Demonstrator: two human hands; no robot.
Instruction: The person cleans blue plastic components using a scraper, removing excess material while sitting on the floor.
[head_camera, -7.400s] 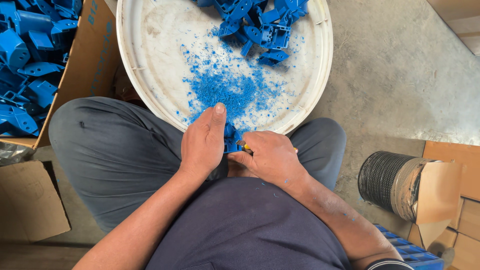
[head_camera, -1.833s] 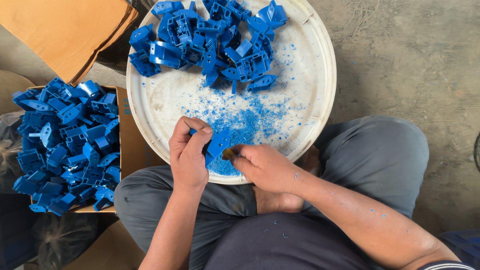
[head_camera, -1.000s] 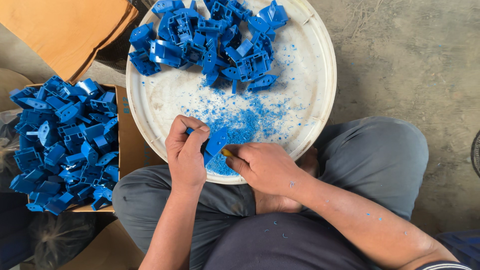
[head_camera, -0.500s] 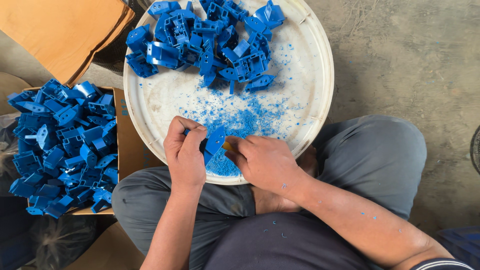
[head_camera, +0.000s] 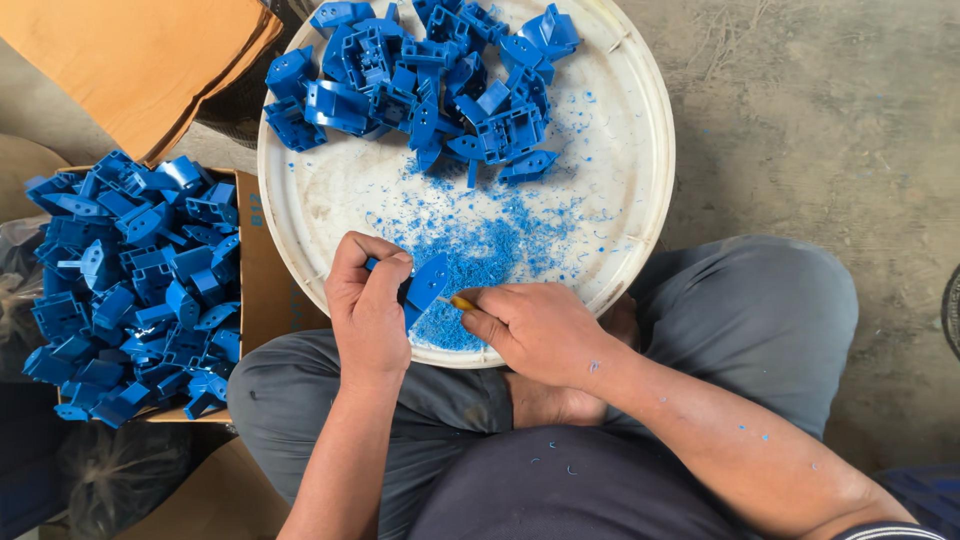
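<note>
Left hand (head_camera: 368, 310) pinches blue plastic part (head_camera: 425, 285) between fingers, tilted toward right so edge faces tool. Right hand (head_camera: 540, 328) closed round small yellow-handled tool (head_camera: 461, 302), tip touching part; I cannot see blade.

Part held over near rim of white round tray (head_camera: 640, 200); I judge so shavings (head_camera: 470, 250) drop onto tray, not lap.

Pile of blue parts (head_camera: 430, 80) on far side of tray, within reach. Cardboard box (head_camera: 255, 270) at left, heaped with more blue parts (head_camera: 130, 280), just beside my left knee.
</note>
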